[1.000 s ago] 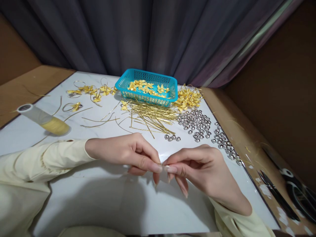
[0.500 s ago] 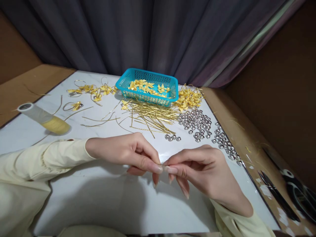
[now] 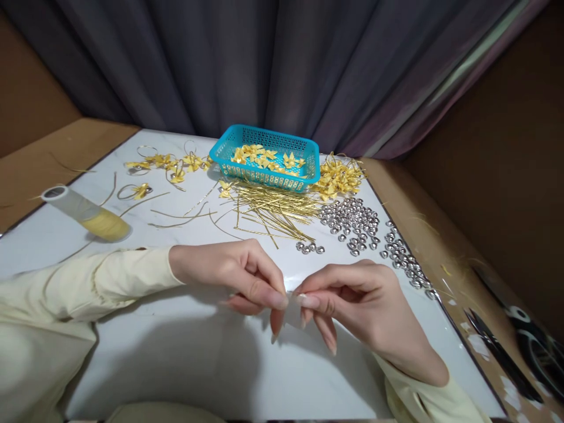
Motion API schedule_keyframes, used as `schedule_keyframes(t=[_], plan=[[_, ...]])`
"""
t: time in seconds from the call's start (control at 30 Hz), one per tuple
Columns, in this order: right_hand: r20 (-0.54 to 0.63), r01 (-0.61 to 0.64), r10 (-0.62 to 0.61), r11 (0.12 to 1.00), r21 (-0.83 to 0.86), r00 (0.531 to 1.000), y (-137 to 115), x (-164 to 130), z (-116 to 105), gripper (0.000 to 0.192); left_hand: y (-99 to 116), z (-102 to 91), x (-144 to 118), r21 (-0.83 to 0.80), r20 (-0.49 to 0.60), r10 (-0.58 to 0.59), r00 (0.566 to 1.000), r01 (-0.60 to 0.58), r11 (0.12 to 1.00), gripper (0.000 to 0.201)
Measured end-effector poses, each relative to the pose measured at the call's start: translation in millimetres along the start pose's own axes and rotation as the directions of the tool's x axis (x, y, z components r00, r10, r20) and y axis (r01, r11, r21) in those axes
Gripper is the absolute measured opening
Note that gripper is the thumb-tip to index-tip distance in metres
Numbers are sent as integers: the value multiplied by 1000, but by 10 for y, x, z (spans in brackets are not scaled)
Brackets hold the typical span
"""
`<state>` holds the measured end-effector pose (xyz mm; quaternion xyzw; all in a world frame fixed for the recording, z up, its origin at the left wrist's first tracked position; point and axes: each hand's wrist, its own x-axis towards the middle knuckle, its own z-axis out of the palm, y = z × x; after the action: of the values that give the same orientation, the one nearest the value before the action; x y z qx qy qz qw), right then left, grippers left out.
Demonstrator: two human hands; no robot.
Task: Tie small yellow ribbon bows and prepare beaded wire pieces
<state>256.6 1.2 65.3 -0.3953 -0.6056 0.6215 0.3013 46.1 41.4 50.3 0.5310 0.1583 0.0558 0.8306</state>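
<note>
The white table (image 3: 176, 352) carries everything, with a dark curtain (image 3: 264, 64) hanging behind its far edge. At the middle of that far edge stands a turquoise basket (image 3: 268, 174) with yellow bows (image 3: 264, 157) in it. Against the basket's near side lies a bundle of gold strips (image 3: 273, 208); more bows (image 3: 337, 176) are heaped toward the far right corner. Along the right edge spread the silver beads (image 3: 352, 218). Near the left edge lies a clear spool of gold thread (image 3: 88, 214), tipped on its side.

Close to the near edge, at the middle, my left hand (image 3: 229, 273) and my right hand (image 3: 365, 305) meet fingertip to fingertip. Both are pinched narrow, thumb against forefinger, on a tiny piece (image 3: 289, 292) between them. It is too small and too hidden by my nails to say what it is; it sits just above the table, between the two pinches.
</note>
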Motion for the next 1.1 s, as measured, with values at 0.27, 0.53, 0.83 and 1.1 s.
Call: schedule_keyframes(t=[0.27, 0.53, 0.83, 1.1], plan=[[-30, 63, -61, 996, 66, 998, 118, 72, 21, 20, -325, -51, 137, -287, -38, 24, 999, -34, 957, 26], [-109, 100, -90, 991, 89, 990, 156, 72, -61, 15, -252, -14, 130, -314, -262, 68, 963, -152, 937, 10], [-100, 28, -21, 998, 64, 995, 99, 37, -41, 19, -172, 74, 101, -188, -369, 85, 926, -163, 968, 11], [-38, 57, -57, 998, 19, 998, 129, 34, 8, 19, -116, 114, 59, 138, -432, 147, 890, -95, 986, 22]])
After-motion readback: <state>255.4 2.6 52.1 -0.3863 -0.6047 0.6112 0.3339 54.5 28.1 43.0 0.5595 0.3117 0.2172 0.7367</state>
